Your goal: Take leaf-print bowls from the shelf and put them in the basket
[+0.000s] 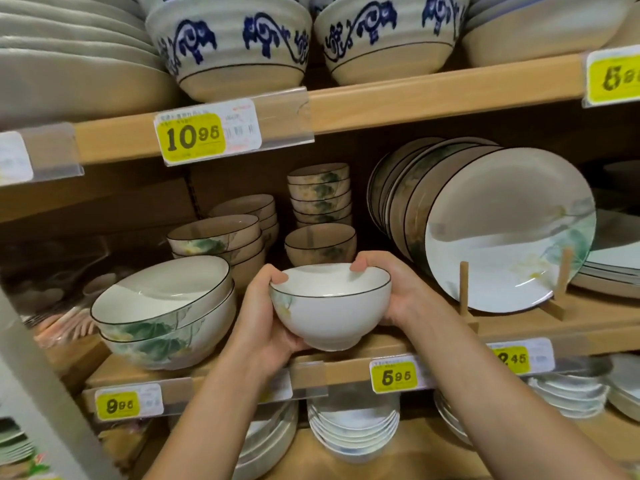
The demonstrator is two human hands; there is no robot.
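While both hands' fingers (278,277) clasp it, the bowl (330,308) sits between.

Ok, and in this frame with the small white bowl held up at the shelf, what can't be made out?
1. The basket: nowhere in the head view, beyond the frame.
2. The small white leaf-print ceramic bowl: the left hand and right hand cover its sides, hiding much of the print.
3. The yellow price label at top right: cut off by the frame edge.
4. The pinkish items at the shelf's left end: too blurred to identify.
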